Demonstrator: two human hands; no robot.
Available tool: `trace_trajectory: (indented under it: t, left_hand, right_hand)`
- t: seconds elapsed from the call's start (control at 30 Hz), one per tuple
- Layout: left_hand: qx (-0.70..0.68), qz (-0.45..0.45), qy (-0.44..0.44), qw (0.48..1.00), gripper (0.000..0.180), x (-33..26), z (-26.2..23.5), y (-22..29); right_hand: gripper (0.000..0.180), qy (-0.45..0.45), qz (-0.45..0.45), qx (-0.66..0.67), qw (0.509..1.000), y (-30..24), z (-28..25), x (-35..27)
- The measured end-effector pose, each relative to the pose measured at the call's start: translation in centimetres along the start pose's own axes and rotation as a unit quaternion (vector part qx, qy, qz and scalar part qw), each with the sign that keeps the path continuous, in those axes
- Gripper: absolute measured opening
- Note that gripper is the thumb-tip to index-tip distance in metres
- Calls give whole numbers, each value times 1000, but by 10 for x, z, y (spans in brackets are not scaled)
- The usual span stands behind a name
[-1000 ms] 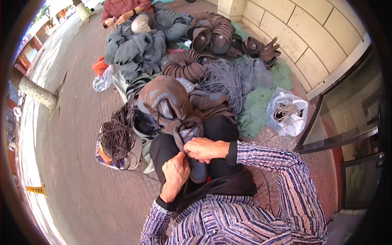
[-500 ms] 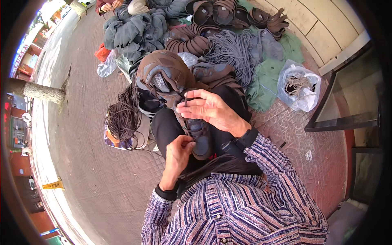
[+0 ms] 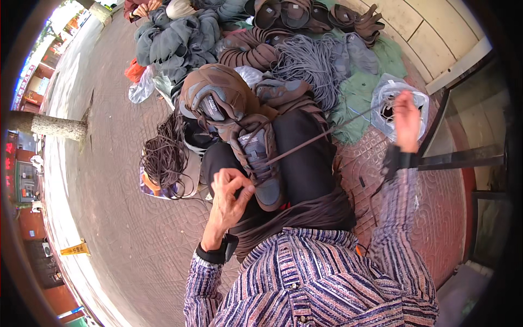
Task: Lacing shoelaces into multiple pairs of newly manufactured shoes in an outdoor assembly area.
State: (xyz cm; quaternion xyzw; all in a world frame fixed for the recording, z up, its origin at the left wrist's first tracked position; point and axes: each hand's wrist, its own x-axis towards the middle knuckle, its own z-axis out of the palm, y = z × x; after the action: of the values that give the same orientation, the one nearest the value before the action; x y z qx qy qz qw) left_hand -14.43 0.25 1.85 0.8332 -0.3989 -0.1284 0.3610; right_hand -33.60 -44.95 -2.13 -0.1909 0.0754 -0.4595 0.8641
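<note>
A brown and grey shoe upper (image 3: 267, 192) lies across my lap, toe toward me, with lace crossing its lower eyelets. From it a dark shoelace (image 3: 321, 136) runs taut up to the right. My right hand (image 3: 407, 122), slightly blurred, is closed on that lace, far out over a clear plastic bag (image 3: 381, 92). Thumb and forefinger of my left hand (image 3: 230, 197) are pinched together at the left edge of the upper, beside the toe. What lies between them is hidden. Another brown upper (image 3: 218, 92) rests just beyond my knees.
Bundled brown laces (image 3: 163, 158) lie left of my knees. Grey laces (image 3: 310, 62), stacked brown uppers (image 3: 253, 52) and grey uppers (image 3: 180, 41) are piled ahead on green cloth (image 3: 354, 117). Another person's hands (image 3: 147, 7) show at the far left. A glass door (image 3: 468, 125) stands at right.
My right hand has swung from above the shoe out to the right, drawing the lace into a long straight line. My left hand has stayed by the toe, shifting slightly up and left.
</note>
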Motion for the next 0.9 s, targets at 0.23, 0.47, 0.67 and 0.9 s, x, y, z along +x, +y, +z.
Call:
trace_trajectory:
  t: [0.23,0.47,0.67,0.9]
  left_hand:
    - [-97,9,112,989,23,8,15,-19]
    - [-93,-82,-43,991,26,11,49,15]
    - [-295,-189,-66,934,38,6,50,22]
    - [-474,-196,-162,843,57,5,42,29]
  right_hand:
    - [12,43,-184,-528,828,-32,-13,-10]
    - [6,-378,-197,-755,498,182,103,-126]
    - [7,-413,-151,-792,424,196,109,-144]
    - [9,-404,-133,-832,357,206,122,-148]
